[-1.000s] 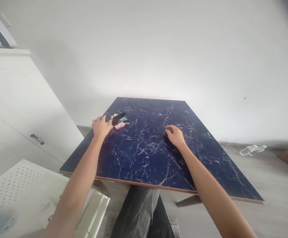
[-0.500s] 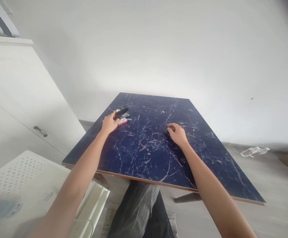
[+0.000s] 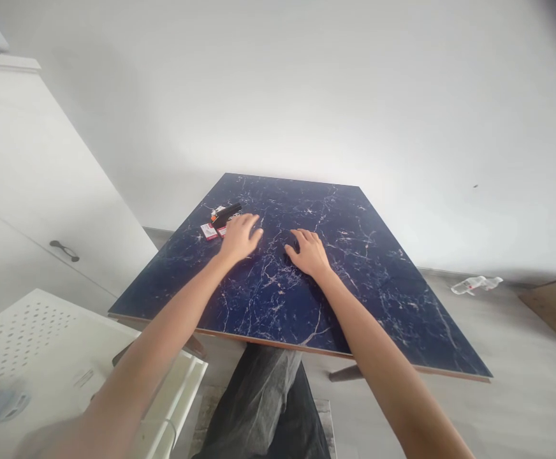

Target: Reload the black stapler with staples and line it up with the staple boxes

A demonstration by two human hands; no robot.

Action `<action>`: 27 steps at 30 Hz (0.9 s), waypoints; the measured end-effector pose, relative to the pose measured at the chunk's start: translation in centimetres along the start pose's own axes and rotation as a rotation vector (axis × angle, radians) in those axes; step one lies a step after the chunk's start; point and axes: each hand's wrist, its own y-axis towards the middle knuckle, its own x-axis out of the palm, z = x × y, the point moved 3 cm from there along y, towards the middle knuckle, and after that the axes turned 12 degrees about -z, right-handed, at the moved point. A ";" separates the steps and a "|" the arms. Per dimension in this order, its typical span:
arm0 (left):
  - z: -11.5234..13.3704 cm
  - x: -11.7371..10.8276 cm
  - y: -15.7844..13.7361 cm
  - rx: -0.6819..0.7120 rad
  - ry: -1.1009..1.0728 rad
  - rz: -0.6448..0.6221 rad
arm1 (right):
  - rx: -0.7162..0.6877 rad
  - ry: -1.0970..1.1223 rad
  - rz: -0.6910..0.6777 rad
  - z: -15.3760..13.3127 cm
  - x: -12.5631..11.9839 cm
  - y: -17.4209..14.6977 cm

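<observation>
My left hand [image 3: 240, 237] hovers over or rests on the dark blue marbled table [image 3: 268, 287], its fingers spread and nothing seen in them. It partly covers a small cluster of items. In that cluster lie a long black object [image 3: 229, 211] with an orange part at its left end, and a small red-and-white packet [image 3: 208, 231]. A second red-edged piece [image 3: 222, 232] shows beside my wrist side. My right hand [image 3: 310, 252] is low over the table's middle, palm down, thumb apart from the fingers. A dark patch under it could be shadow or a small dark object; I cannot tell.
A white cabinet [image 3: 29, 159] with a dark handle [image 3: 64, 250] stands at the left. Nearer is a white perforated unit [image 3: 53, 357]. Clear plastic bottles [image 3: 476, 285] lie on the floor at the right, near a brown board [image 3: 555, 311]. A pale wall is behind the table.
My left hand has come off the black object and moved right, fingers spreading. My right hand has shifted left toward it and its fingers have straightened. A red-and-white packet now shows left of the cluster.
</observation>
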 end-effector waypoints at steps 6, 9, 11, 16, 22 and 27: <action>4.3 3.7 0.7 0.027 0.059 -0.323 | 0.271 -0.071 -0.061 -2.3 1.9 1.5; 1.2 1.6 0.8 -0.003 0.036 -0.173 | 0.186 -0.014 -0.115 -0.8 1.8 1.2; -2.9 -0.8 0.5 -0.196 0.025 0.018 | 0.075 0.042 -0.168 0.5 1.5 1.0; -12.1 -3.5 0.0 -0.601 -0.117 0.122 | -0.019 0.076 -0.191 2.0 1.2 0.9; -13.8 -1.6 2.3 -0.366 -0.162 -0.119 | 0.014 0.037 -0.196 1.5 1.6 1.0; -11.3 -1.3 2.2 -0.278 -0.227 -0.145 | 0.042 0.024 -0.198 1.3 1.5 1.1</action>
